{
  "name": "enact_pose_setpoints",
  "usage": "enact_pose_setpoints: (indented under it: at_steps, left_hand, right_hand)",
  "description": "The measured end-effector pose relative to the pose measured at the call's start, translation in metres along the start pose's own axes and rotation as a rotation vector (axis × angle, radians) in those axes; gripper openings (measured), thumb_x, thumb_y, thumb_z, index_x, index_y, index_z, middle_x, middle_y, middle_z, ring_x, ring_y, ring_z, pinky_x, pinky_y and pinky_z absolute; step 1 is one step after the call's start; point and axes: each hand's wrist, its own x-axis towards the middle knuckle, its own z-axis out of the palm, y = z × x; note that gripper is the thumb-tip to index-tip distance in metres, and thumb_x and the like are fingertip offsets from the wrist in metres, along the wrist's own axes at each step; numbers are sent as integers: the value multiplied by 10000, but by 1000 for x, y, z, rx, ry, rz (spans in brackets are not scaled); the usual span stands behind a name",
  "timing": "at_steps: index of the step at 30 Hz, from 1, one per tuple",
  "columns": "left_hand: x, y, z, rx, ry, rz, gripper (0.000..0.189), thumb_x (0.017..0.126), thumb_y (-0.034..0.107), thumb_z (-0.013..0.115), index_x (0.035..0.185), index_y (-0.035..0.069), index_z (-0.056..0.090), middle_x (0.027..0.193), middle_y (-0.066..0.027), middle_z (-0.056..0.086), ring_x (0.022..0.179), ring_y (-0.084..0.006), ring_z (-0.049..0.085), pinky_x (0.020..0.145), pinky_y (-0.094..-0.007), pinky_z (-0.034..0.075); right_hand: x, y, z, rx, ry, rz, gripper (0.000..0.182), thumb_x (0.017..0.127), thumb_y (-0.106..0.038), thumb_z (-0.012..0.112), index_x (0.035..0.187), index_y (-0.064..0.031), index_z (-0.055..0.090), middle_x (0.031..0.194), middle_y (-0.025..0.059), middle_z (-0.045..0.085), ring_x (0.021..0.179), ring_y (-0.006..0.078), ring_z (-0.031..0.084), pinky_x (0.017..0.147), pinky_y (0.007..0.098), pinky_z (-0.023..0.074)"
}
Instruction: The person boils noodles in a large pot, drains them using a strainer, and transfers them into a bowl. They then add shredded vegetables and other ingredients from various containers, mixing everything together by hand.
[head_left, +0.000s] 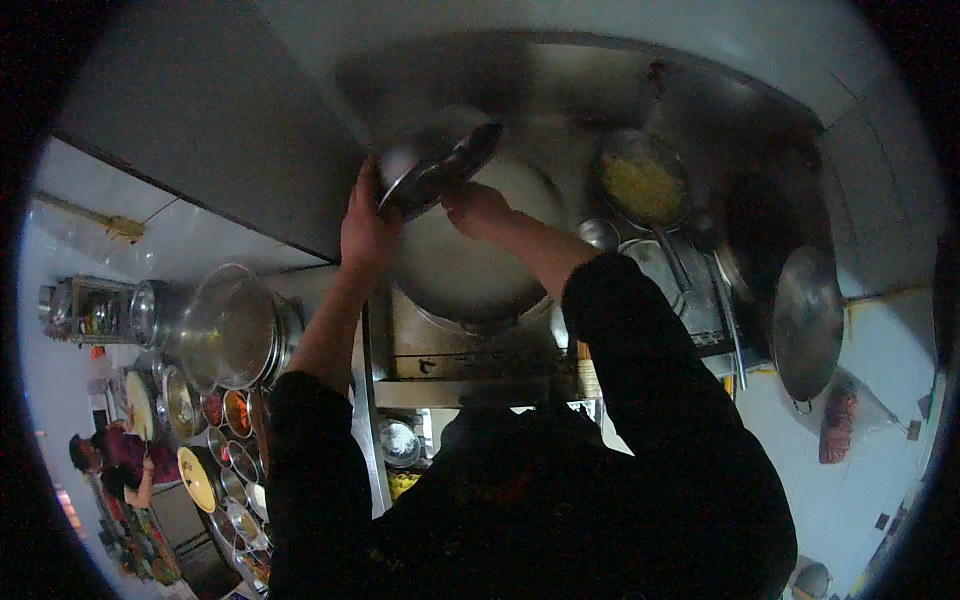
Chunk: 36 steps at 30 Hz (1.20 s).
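In the head view, a large round pot (472, 262) with pale, steamy contents stands before me on a metal stove. Over its far left part is a dark, blurred object with a shiny rim (431, 176), tilted; its exact kind is unclear. My left hand (369, 225) grips the rim at its left side. My right hand (480, 210) is closed at the lower side of the same object, above the pot; what its fingers grasp is partly hidden. A pale, blurred patch shows just beyond the rim by my left fingers.
To the right are a long-handled pan with yellowish food (643, 187), a metal ladle (598, 234), and a hanging wok (808, 322). Stacked metal pots (229, 330) and several bowls of ingredients (238, 412) stand at the left. Another person (124, 457) works beyond them.
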Motion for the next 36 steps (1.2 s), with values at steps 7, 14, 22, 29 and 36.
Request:
enact_pose_setpoints:
  at_steps: [7, 14, 22, 29, 36]
  left_hand:
    - [-10, 14, -13, -118, 60, -29, 732, 845, 87, 542, 1500, 111, 217, 1404, -186, 479, 1263, -325, 506, 1014, -396, 424]
    - [-1, 34, -15, -212, 99, 58, 693, 860, 114, 566, 1479, 62, 261, 1369, -185, 510, 1229, -299, 530, 999, -381, 431]
    - [-68, 67, -45, -524, 165, -21, 694, 834, 82, 659, 1457, 93, 354, 1325, -173, 525, 1134, -276, 567, 961, -374, 466]
    - [-249, 55, -101, -856, 758, -588, 475, 811, 45, 538, 1279, 19, 464, 1064, -127, 625, 925, -235, 615, 826, -365, 530]
    - [-576, 58, -63, -1467, 1452, -944, 291, 826, 27, 525, 1084, -103, 493, 1022, -174, 585, 880, -306, 661, 701, -427, 622]
  right_hand:
    - [-6, -41, -46, 328, -273, 41, 492, 823, -90, 562, 1313, -110, 529, 1440, 131, 430, 1256, 303, 466, 1034, 424, 420]
    - [-4, -47, -62, 947, -219, 2, 526, 804, -88, 568, 1328, -88, 517, 1425, 119, 451, 1252, 290, 471, 1043, 440, 400]
    - [-44, -87, -83, 286, -30, -324, 422, 796, -132, 538, 1212, -91, 595, 1324, 169, 539, 1129, 321, 577, 971, 457, 458]
    - [-147, -166, -88, 893, -389, -233, 190, 934, -152, 556, 1060, -59, 664, 875, 67, 648, 749, 173, 597, 681, 316, 494]
    - [-283, -293, -64, 1316, -1134, -27, 350, 981, -167, 541, 1296, -20, 496, 928, 40, 613, 673, 82, 532, 577, 225, 449]
